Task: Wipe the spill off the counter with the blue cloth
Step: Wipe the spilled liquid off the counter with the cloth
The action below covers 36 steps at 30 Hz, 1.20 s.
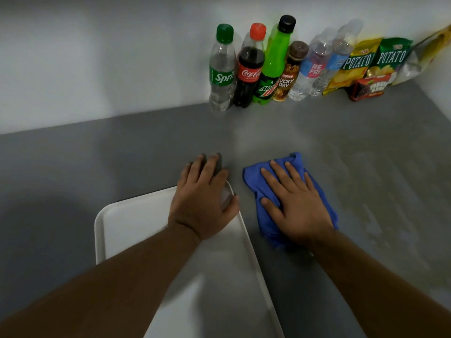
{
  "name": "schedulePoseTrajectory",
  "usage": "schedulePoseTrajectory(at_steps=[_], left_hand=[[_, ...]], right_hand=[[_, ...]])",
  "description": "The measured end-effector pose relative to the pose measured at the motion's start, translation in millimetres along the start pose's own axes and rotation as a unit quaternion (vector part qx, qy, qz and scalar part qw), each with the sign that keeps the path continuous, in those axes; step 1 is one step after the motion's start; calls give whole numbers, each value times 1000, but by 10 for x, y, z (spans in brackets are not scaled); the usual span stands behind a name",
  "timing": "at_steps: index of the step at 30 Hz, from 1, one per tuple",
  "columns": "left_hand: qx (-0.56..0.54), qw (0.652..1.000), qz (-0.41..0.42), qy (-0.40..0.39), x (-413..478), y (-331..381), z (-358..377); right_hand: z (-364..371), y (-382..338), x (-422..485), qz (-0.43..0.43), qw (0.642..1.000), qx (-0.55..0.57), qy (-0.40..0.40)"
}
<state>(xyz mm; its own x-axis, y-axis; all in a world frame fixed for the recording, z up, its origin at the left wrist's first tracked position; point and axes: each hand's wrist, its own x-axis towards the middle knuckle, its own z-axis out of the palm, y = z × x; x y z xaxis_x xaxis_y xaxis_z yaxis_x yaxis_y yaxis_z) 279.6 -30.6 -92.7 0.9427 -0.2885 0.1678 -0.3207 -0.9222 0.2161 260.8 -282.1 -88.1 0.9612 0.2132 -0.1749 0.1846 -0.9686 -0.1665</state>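
Note:
The blue cloth [263, 213] lies crumpled on the grey counter [122, 154], just right of centre. My right hand [292, 203] presses flat on top of it with the fingers spread and straight. Faint wet streaks of the spill [371, 196] show on the counter to the right of the cloth. My left hand [202, 203] is curled round a small clear cup [225, 195] at the far right corner of the white tray [127, 220]. The hand hides most of the cup.
Several drink bottles stand in a row against the back wall, among them a Sprite bottle [220, 69] and a Coca-Cola bottle [250, 69]. Potato chip bags [375, 62] and a small red snack pack [368, 90] lean there at the right.

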Motion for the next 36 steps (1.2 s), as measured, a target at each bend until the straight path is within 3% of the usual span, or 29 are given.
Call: schedulePoseTrajectory(at_steps=[8,15,20,24,27,31,33,36], left_hand=[[2,1000,4,7,-6,27,-1],[-9,1000,-3,7,4,21,-27],[-21,1000,-6,-7,11,33,-40],[-24,1000,-5,-7,-1,35,-29],[-22,1000,-5,-14,-7,36,-28],[-23,1000,-3,-9,-7,39,-27],[-23,1000,-3,-10,-3,47,-26],[-18,1000,-2,-18,-3,47,-24]], right_hand=[[-129,17,680,123,992,-1,16],[-69,-126,254,-11,1000,-5,7],[-190,208,503,54,998,-20,15],[-198,-97,954,116,993,-17,12],[-154,-288,873,53,998,-32,6],[-188,-25,497,-67,998,-7,-13],[-224,167,469,-63,998,-7,-15],[-243,159,734,17,1000,-20,1]])
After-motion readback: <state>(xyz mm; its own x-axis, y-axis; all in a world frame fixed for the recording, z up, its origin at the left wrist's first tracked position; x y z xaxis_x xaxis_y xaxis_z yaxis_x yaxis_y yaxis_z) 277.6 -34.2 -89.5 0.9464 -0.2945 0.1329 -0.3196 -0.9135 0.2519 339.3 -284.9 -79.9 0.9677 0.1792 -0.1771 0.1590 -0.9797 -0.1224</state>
